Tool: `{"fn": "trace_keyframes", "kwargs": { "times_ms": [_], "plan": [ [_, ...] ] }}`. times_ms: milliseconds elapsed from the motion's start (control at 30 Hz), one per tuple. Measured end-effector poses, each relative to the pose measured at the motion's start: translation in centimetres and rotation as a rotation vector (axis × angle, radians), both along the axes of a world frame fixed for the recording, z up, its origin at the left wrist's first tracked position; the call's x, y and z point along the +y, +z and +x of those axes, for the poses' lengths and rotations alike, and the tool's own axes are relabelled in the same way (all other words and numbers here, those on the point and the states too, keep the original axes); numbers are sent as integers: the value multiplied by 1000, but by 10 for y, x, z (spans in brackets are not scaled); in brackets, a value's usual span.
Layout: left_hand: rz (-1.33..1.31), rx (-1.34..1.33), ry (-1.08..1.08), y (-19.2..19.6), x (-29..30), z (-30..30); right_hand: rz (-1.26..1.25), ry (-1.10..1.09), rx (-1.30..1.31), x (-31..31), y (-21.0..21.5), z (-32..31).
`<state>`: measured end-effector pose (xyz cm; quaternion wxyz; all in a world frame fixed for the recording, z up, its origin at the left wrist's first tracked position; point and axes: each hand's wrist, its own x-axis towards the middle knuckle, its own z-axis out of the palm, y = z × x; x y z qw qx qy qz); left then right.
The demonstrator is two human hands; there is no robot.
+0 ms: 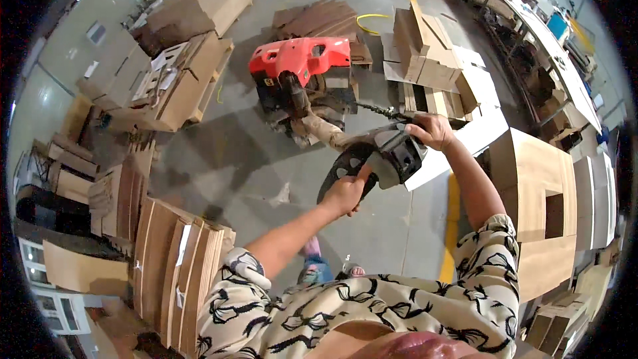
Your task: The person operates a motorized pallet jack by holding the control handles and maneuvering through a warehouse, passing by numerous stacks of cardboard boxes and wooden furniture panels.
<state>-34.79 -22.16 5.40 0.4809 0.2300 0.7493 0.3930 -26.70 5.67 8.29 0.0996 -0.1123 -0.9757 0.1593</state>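
In front of me stands a red-hooded electric pallet truck (319,53), its tiller arm (325,129) reaching back toward my body. At the end of that arm is the black and grey control handle (384,154). My left hand (347,193) is closed around the handle's near left side. On its far right side, my right hand (432,131) has its fingers wrapped over the grip, thumb on top. A coiled dark cable (375,108) runs from the truck to the handle. The undersides of both hands are hidden.
Stacked brown panels (316,18) lie just beyond the truck. Cartons on a pallet (176,83) stand left; more boxes (425,53) stand right. Upright flat cardboard (176,266) is near my left side, a large carton (541,213) at my right. A yellow line (453,226) marks the grey floor.
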Motion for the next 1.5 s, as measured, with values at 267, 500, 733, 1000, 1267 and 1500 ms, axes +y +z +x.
{"fn": "trace_keyframes", "kwargs": {
  "times_ms": [267, 500, 733, 1000, 1267, 1500],
  "plan": [
    [40, -149, 39, 9, -2, 13, 32, 20, -106, 1, 18, 6],
    [111, -216, 25, 0, -7, 24, -11, 52, 3, -7, 5, 20],
    [73, -244, -74, -5, -14, 16, 25, 50, -81, -25, 16, 19],
    [108, -295, -1, -8, -43, -5, -12, 56, -288, -37, 22, -4],
    [-48, -287, 83, 6, -83, -33, -55, 26, -401, -78, 15, -20],
    [82, -200, 81, 7, -48, -15, -23, 3, -179, -37, 15, -4]
  ]
}}
